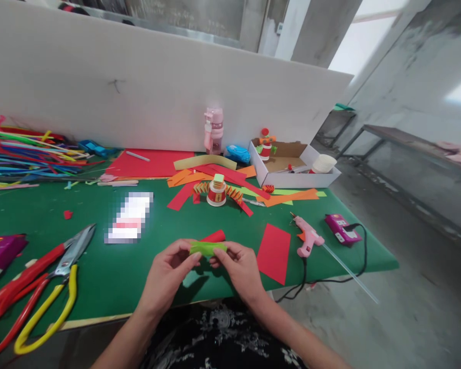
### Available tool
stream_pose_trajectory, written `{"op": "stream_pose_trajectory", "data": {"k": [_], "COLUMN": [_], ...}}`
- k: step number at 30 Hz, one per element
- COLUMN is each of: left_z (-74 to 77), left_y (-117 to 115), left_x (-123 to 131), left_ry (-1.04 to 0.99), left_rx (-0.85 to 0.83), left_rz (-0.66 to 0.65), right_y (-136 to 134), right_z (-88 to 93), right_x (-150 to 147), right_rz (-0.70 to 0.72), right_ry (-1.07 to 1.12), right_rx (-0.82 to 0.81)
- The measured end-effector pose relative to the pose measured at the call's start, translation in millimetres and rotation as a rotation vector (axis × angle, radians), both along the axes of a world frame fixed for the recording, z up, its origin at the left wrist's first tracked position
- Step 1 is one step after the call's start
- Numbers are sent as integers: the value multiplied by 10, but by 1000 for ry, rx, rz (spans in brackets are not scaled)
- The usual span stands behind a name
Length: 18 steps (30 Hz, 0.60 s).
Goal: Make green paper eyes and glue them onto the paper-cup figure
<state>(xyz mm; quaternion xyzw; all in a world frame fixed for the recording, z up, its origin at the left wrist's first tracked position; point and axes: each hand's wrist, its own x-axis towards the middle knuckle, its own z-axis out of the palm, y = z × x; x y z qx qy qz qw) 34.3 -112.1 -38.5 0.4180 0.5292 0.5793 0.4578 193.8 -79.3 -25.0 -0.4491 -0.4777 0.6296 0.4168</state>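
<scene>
Between my two hands is a small green strip of paper [208, 249], held near the table's front edge. My left hand [172, 269] pinches its left end, and my right hand [240, 269] pinches the right end. Just behind the strip, a rolled piece of red paper [215, 236] shows partly. Beyond lies a paper-cup figure [216, 197] with folded orange-and-red paper arms and a green folded piece on top. A flat red paper rectangle [274, 253] rests to the right of my right hand.
Red-handled and yellow-handled scissors [67, 261] lie at left. A pink glue gun [308, 237] with a glue stick and cord is at right, by a purple power strip [341, 229]. Behind are paper strips [292, 197], a white box [299, 179] and a pink bottle [214, 130].
</scene>
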Motion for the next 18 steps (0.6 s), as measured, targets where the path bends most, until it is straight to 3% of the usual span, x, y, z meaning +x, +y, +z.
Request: {"op": "stream_pose_trajectory", "data": {"k": [6, 12, 18], "left_z": [56, 42, 56], "left_y": [-8, -10, -19], "left_x": [31, 34, 36], "left_ry": [-54, -100, -97], "left_rx": [-75, -83, -82], "left_rz": [64, 38, 30], "right_y": [0, 10, 19], "right_z": [-52, -61, -119], "right_x": [-18, -35, -45], "right_rz": [16, 32, -57], "right_ry": [-20, 28, 58], "right_rx": [-23, -59, -75]}}
